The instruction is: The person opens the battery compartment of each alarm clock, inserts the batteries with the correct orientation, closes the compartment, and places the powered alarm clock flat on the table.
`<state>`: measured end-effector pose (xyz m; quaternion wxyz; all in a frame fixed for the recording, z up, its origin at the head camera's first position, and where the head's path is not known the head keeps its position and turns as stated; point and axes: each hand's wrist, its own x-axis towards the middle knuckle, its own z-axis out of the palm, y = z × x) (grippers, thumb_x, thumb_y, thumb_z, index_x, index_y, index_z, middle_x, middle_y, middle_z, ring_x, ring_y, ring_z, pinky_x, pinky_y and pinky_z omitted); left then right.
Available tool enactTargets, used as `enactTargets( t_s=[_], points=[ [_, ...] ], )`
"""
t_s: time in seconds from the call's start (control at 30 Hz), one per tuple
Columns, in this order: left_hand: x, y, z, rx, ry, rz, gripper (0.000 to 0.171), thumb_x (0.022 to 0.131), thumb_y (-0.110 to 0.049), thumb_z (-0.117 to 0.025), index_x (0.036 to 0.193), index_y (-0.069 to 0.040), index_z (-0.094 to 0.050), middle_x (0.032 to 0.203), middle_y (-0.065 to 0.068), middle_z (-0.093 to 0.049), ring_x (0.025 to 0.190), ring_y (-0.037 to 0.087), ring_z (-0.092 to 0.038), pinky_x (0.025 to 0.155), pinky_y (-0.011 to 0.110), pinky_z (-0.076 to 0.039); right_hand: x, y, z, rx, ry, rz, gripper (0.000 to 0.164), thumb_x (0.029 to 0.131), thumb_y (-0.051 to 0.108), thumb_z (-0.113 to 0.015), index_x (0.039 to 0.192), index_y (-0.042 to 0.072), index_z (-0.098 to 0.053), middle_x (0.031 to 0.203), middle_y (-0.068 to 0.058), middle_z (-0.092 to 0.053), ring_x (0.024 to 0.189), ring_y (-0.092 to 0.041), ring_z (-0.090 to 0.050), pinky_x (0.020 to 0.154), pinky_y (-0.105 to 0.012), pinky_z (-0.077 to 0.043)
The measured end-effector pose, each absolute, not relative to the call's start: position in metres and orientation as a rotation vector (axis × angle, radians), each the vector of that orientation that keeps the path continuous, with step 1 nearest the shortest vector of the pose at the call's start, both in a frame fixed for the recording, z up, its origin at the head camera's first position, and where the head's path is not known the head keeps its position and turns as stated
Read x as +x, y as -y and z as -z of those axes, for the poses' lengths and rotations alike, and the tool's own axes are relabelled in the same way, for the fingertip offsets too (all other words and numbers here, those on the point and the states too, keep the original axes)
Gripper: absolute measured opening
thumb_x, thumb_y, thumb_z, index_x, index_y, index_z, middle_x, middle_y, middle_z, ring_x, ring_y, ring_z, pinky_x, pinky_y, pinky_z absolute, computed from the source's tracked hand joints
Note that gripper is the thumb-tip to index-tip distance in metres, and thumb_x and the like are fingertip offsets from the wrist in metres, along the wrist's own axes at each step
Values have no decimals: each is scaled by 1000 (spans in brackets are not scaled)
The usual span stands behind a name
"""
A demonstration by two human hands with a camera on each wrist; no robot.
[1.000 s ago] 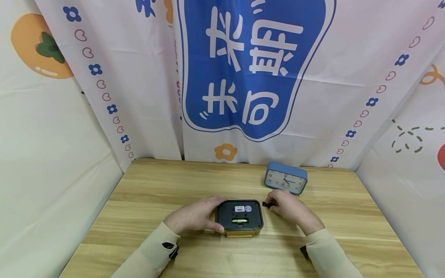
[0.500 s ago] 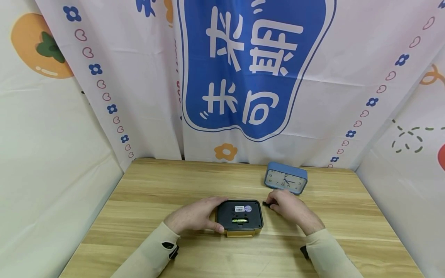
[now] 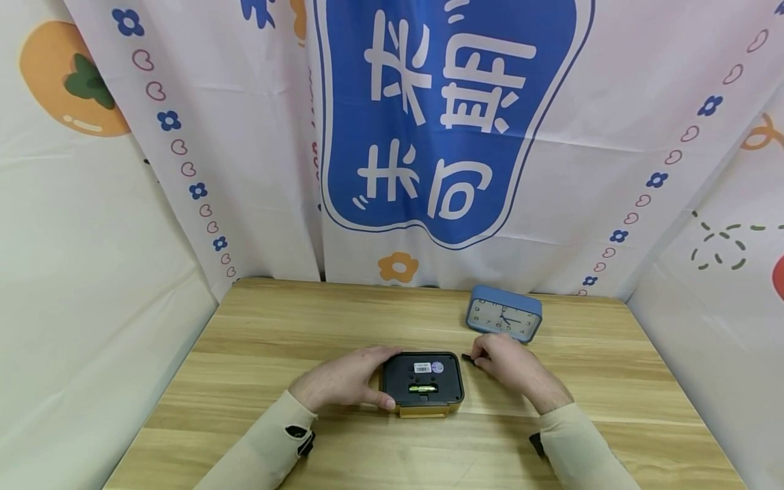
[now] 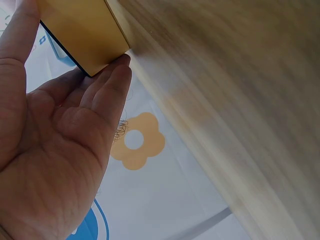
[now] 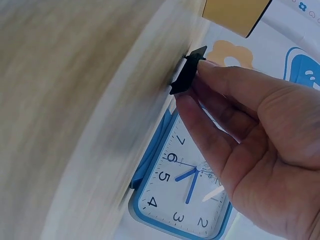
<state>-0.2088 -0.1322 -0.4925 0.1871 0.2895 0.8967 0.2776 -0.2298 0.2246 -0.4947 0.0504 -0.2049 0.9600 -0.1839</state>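
Note:
A yellow clock (image 3: 450,381) lies with its black back up; a green battery (image 3: 422,389) sits in its open battery slot. My left hand (image 3: 346,378) holds the clock's left side, thumb at the front corner and fingers at the far side. In the left wrist view the fingers (image 4: 107,90) press against the yellow casing. To the right of the clock, my right hand (image 3: 508,364) pinches a small black battery cover (image 5: 187,72) between thumb and fingertips, close to the tabletop. Whether the cover touches the wood, I cannot tell.
Behind my right hand stands a blue alarm clock (image 3: 505,313), its white dial facing me. The wooden table (image 3: 294,313) ends at a printed white curtain (image 3: 275,204) along the back, with white walls at both sides.
Both hands, the yellow clock and the blue clock stay in place. The battery cover in my right fingers shifts only very slightly.

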Motion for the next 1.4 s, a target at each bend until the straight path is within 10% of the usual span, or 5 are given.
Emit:
enactTargets(
  t_s=[1.4],
  points=[
    [-208,132,491,808,-2522,-775,106,95,-46,-99,179,-8,-47,182,18,-54,169,41,-54,142,60,-46,-219,-212,469,-690,-3006,607,8,109,2,-80,110,9,-83,106,-2,-83,95,-13,-76,85,-35,-71]
  ],
)
